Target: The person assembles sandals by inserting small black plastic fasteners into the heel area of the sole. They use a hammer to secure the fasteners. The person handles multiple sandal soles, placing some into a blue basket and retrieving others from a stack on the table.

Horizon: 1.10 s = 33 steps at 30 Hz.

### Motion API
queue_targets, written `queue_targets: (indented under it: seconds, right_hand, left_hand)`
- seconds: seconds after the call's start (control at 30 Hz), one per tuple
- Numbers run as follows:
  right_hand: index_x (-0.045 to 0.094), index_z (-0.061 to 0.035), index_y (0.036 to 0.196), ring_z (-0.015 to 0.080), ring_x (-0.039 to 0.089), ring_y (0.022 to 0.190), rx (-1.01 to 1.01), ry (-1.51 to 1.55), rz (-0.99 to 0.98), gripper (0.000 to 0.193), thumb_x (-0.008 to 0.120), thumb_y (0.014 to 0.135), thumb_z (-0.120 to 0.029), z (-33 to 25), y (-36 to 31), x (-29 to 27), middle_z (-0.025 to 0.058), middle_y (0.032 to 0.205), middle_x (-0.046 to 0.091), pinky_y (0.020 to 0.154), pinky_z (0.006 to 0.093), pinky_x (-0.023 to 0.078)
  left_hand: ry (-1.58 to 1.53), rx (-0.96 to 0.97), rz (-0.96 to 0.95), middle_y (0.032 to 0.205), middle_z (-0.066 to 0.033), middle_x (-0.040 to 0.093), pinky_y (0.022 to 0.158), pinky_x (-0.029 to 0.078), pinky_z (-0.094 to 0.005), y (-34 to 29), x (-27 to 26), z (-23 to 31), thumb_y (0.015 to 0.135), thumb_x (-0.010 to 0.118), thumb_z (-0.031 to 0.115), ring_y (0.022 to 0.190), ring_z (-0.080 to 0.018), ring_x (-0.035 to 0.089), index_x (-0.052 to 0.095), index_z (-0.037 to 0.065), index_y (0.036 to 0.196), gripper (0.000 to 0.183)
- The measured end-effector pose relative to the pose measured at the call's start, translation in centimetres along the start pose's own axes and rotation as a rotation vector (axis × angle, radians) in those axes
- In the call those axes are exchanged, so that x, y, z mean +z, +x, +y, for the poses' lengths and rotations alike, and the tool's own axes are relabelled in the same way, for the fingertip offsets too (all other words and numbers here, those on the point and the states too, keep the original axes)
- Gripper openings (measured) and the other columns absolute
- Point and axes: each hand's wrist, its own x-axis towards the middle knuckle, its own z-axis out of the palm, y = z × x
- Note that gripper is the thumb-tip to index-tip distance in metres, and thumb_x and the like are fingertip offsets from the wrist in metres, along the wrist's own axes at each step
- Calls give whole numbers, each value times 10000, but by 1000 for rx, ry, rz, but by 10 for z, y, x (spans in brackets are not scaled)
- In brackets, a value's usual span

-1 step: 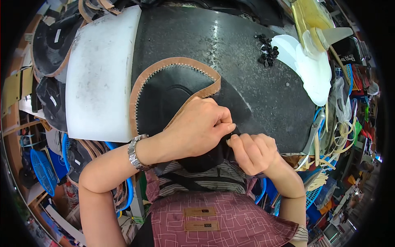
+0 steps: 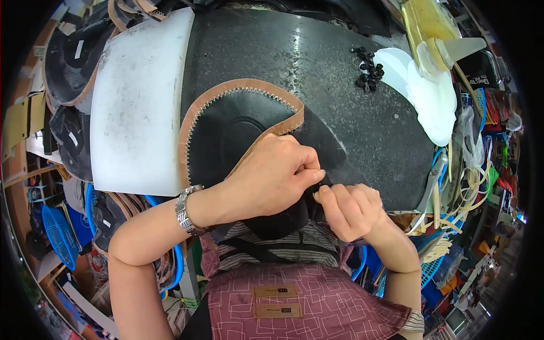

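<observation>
A black leather shoe upper point(image 2: 218, 122) with a tan, zigzag-stitched border lies on the dark work surface point(image 2: 385, 158), its near part hanging toward my lap. My left hand point(image 2: 277, 170) rests over its near side, thumb and bent forefinger pinching the black material at the edge. Close beside it, my right hand point(image 2: 351, 209) is curled, with thumb and forefinger pinching the same black edge. The fingertips of both hands almost meet, and the exact spot they grip is mostly hidden. A metal-band watch point(image 2: 186, 209) circles my left wrist.
Left of the upper is a thick white board point(image 2: 139, 107). More black uppers point(image 2: 73, 68) hang beyond it. Small black pieces point(image 2: 369, 71) sit at the far right, near white sole-shaped sheets point(image 2: 435, 105) and a yellowish container point(image 2: 430, 28). Blue baskets point(image 2: 59, 235) stand lower down.
</observation>
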Motion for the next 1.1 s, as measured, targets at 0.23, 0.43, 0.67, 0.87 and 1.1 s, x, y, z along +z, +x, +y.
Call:
queue_targets:
  seconds: [0.23, 0.43, 0.67, 0.87, 1.1]
  right_hand:
    - [613, -30, 854, 85, 441, 519, -2, 2, -9, 162, 628, 700, -75, 1, -1, 0, 28, 709, 533, 421, 193, 326]
    - [613, -27, 853, 78, 442, 511, -26, 22, 7, 174, 625, 686, -74, 2, 2, 0, 28, 711, 540, 410, 186, 327]
    - [617, -26, 848, 68, 440, 511, -21, 32, -5, 178, 624, 677, -75, 2, 4, -1, 15, 703, 537, 405, 181, 323]
    - [618, -21, 850, 65, 431, 505, -17, 43, -11, 182, 627, 675, -68, 2, 3, 0, 16, 698, 531, 399, 183, 314]
    - [618, -20, 854, 63, 424, 495, -8, 63, -9, 188, 628, 670, -62, 3, 4, 0, 13, 691, 525, 395, 181, 309]
  left_hand:
    - [-67, -101, -84, 697, -93, 589, 632, 433, -331, 3, -4, 3, 810, 646, 171, 681, -211, 552, 656, 15, 757, 165]
    - [-17, -23, -49, 704, -95, 589, 630, 432, -327, 0, 0, -1, 811, 644, 176, 685, -211, 552, 667, 14, 766, 169]
    - [-51, -75, -8, 731, -89, 585, 631, 443, -319, -3, 0, 3, 805, 666, 184, 699, -198, 560, 681, 24, 799, 161]
    - [-56, -41, 16, 736, -91, 594, 622, 448, -316, -3, 2, 0, 800, 671, 168, 692, -199, 566, 684, 26, 803, 143]
    - [-60, -40, 34, 727, -92, 596, 609, 449, -316, -4, 3, 0, 795, 669, 151, 677, -198, 568, 677, 19, 795, 132]
